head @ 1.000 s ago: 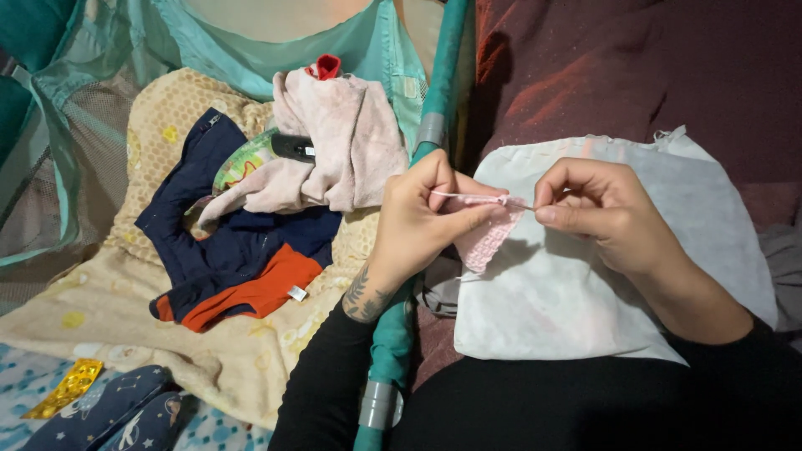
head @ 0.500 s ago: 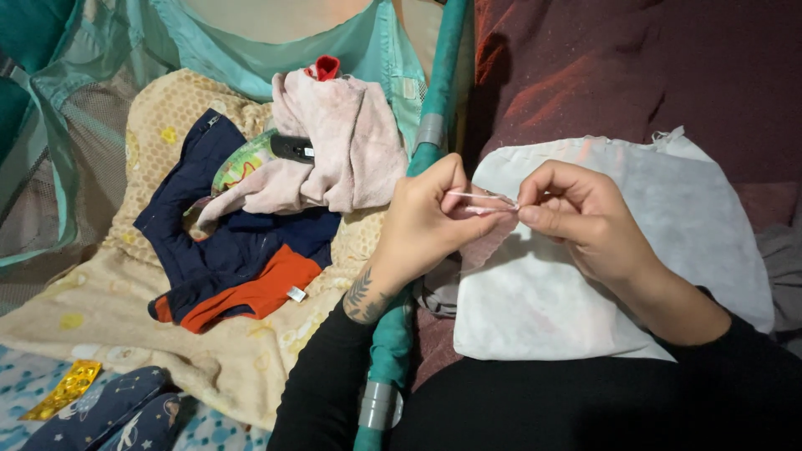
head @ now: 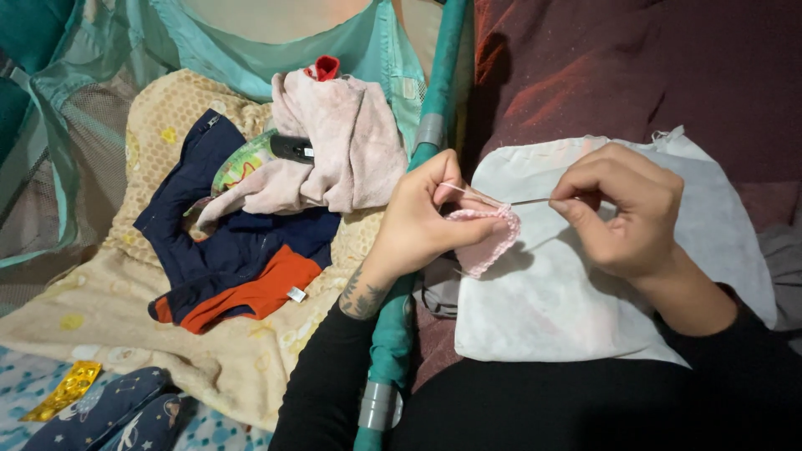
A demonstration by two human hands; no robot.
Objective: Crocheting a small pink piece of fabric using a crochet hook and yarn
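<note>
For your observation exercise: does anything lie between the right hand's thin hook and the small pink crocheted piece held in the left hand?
Nothing visible does. The thin metal hook in the right hand reaches straight to the small pink crocheted piece pinched by the left hand.

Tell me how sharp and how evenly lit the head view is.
Head view: sharp on the left hand, the pink crochet piece and the right hand; light falls brightest on the white cloth bag; the dark red cushion sits dim; no glare, no motion blur.

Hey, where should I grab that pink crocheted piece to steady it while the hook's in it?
Pinch the pink crocheted piece at its left upper edge, coming from the left, as the left hand does. The crochet hook enters from the right, and the lower part hangs free.
</note>
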